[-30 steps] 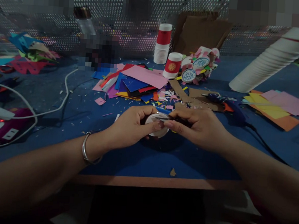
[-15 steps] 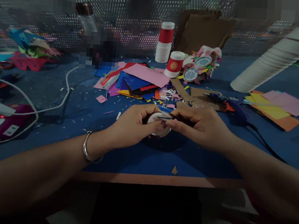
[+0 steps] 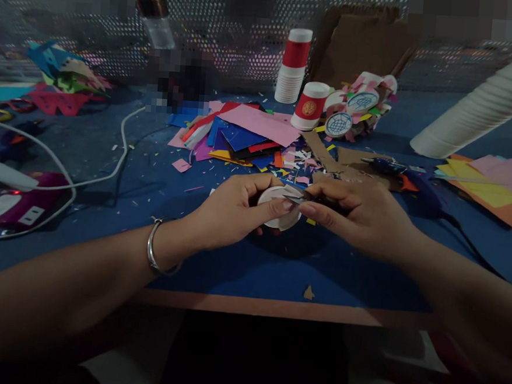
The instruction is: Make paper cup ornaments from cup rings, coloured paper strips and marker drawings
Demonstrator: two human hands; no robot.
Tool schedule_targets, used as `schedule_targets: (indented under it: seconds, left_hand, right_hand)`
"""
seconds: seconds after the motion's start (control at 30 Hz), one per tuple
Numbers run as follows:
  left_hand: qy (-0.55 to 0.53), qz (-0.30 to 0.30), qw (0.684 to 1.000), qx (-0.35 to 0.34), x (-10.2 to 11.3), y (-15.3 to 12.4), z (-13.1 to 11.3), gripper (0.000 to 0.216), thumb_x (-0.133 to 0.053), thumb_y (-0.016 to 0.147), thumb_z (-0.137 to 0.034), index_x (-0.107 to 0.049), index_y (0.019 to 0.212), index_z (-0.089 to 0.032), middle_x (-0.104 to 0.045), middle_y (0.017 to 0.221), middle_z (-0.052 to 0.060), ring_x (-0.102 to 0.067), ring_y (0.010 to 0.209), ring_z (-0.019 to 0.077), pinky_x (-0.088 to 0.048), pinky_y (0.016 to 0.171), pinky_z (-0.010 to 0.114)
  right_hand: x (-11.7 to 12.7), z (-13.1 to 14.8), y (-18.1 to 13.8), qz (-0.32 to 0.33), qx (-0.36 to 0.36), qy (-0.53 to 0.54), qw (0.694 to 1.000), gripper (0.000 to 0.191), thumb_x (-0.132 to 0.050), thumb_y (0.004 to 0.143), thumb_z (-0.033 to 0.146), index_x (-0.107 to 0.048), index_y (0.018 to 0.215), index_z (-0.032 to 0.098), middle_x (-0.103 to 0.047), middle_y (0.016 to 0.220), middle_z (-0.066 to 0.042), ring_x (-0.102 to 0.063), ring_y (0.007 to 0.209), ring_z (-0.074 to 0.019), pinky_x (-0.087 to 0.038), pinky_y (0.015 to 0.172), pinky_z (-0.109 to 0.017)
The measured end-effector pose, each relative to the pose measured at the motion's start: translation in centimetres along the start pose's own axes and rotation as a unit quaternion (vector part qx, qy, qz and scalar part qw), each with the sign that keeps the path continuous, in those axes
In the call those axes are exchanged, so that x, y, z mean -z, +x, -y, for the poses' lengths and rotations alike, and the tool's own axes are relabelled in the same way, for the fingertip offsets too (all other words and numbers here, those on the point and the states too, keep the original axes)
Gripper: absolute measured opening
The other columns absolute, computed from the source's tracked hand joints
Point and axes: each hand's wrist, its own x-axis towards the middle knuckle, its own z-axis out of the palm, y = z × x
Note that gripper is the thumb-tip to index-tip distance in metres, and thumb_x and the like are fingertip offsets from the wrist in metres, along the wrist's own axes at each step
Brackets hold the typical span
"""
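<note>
In the middle, just above the table, my left hand (image 3: 248,206) is closed on a white round paper piece (image 3: 284,218), which looks like the bottom of a paper cup. Its thumb presses on the disc's face. My right hand (image 3: 355,216) pinches a thin grey metal blade (image 3: 297,195), whose tip lies over the upper part of the disc. The blade's handle is hidden in the fingers, so I cannot tell the exact tool. Behind the fingers shows a bit of blue.
Coloured paper sheets (image 3: 260,128) and scraps lie beyond my hands. A red-and-white paper cup (image 3: 310,107), a cup stack (image 3: 293,66) and a leaning cup tower (image 3: 476,108) stand behind. A dark blue glue gun (image 3: 422,195) lies right, a purple power box (image 3: 22,202) with white cable left.
The view has shifted, so everything sits slightly further right. The blade has turned, its tip now pointing more up and left over the disc. Both hands keep their hold.
</note>
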Motion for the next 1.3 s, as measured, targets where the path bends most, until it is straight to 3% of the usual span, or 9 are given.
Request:
schedule_targets:
  seconds: [0.37, 0.7, 1.07, 1.3]
  left_hand:
    - [0.009, -0.03, 1.0, 0.001, -0.24, 0.03, -0.32, 0.026, -0.074, 0.093, -0.042, -0.066, 0.095, -0.018, -0.07, 0.079, -0.001, -0.066, 0.063, 0.0109, -0.046, 0.049, 0.018]
    - [-0.031, -0.03, 0.999, 0.022, -0.11, -0.06, -0.33, 0.014, -0.068, 0.095, -0.032, -0.067, 0.094, -0.017, -0.072, 0.079, -0.002, -0.068, 0.062, 0.0086, -0.046, 0.049, 0.015]
    - [-0.067, 0.01, 0.997, 0.029, -0.24, -0.4, -0.53, 0.024, -0.075, 0.094, -0.04, -0.067, 0.098, -0.017, -0.077, 0.086, 0.002, -0.074, 0.07, 0.0124, -0.048, 0.053, 0.017]
    - [-0.058, 0.006, 0.998, 0.02, -0.08, -0.5, -0.63, 0.03, -0.08, 0.091, -0.044, -0.068, 0.097, -0.017, -0.076, 0.084, 0.002, -0.073, 0.068, 0.0119, -0.046, 0.052, 0.017]
  right_hand:
    - [0.28, 0.09, -0.06, 0.032, -0.012, 0.034, 0.999, 0.046, -0.051, 0.109, 0.061, -0.073, 0.101, 0.021, -0.073, 0.09, -0.007, -0.066, 0.083, -0.0225, -0.043, 0.074, -0.035]
    - [0.36, -0.01, 0.27, 0.037, 0.004, 0.042, 0.998, 0.043, -0.052, 0.109, 0.056, -0.072, 0.095, 0.02, -0.071, 0.083, -0.005, -0.065, 0.077, -0.0205, -0.042, 0.072, -0.033]
    - [0.47, 0.37, -0.1, 0.001, 0.03, 0.018, 0.999, 0.047, -0.052, 0.109, 0.06, -0.075, 0.095, 0.022, -0.07, 0.075, -0.003, -0.062, 0.07, -0.0181, -0.042, 0.067, -0.033]
    - [0.71, 0.5, -0.14, -0.011, 0.054, 0.018, 0.998, 0.046, -0.053, 0.11, 0.059, -0.068, 0.085, 0.023, -0.067, 0.073, -0.001, -0.057, 0.063, -0.0155, -0.04, 0.064, -0.033]
